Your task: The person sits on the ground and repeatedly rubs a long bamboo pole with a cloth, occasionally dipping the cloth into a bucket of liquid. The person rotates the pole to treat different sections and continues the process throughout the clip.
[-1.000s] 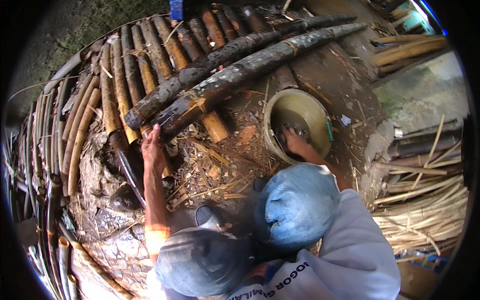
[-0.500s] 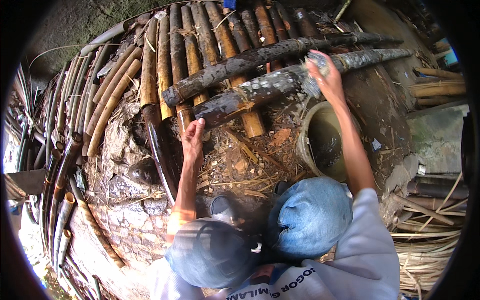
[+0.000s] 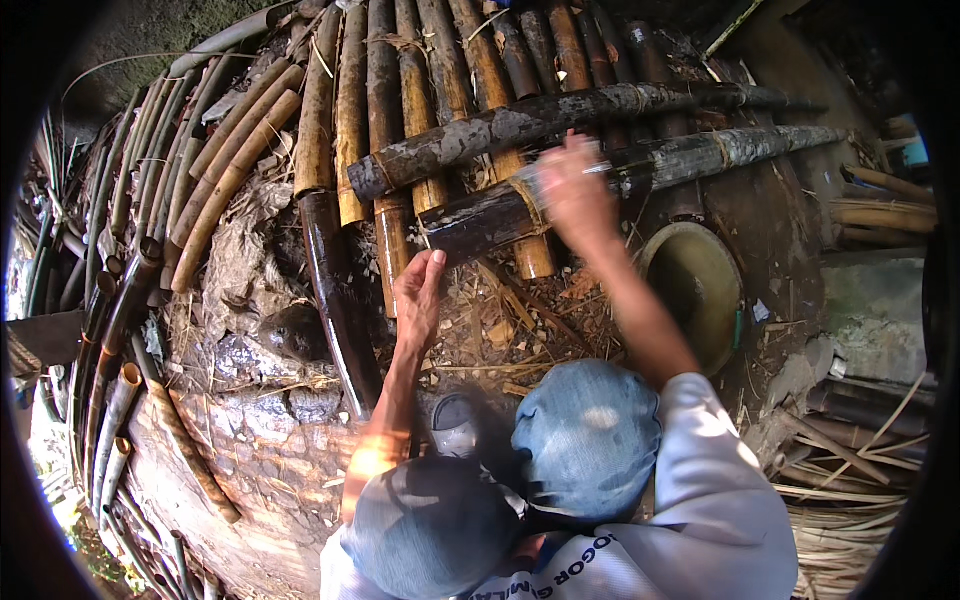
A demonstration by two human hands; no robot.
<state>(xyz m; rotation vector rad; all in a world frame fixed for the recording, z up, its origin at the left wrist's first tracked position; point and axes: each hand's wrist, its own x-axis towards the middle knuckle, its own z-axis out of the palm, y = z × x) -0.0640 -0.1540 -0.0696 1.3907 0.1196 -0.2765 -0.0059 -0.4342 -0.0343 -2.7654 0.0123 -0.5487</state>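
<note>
With scrubbing apparently in hand, the right hand [image 3: 580,198], fingers closed over a blurred pale pad [image 3: 533,179], meets the dark bamboo pole [image 3: 680,163] at upper centre; a further stroke presumably calls for steadying its left end, where the left hand [image 3: 417,293] shows unclear finger closure.

Dark block capitals [image 3: 575,568] across a pale shirt [image 3: 720,520], slanting, partly hidden, only partly legible

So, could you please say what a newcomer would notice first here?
Two long dark poles probably draw the eye first, lying across a row of shorter poles at upper centre. The right hand, blurred, is over the nearer pole, the left hand at its left end. A round bucket stands at centre right.
</note>
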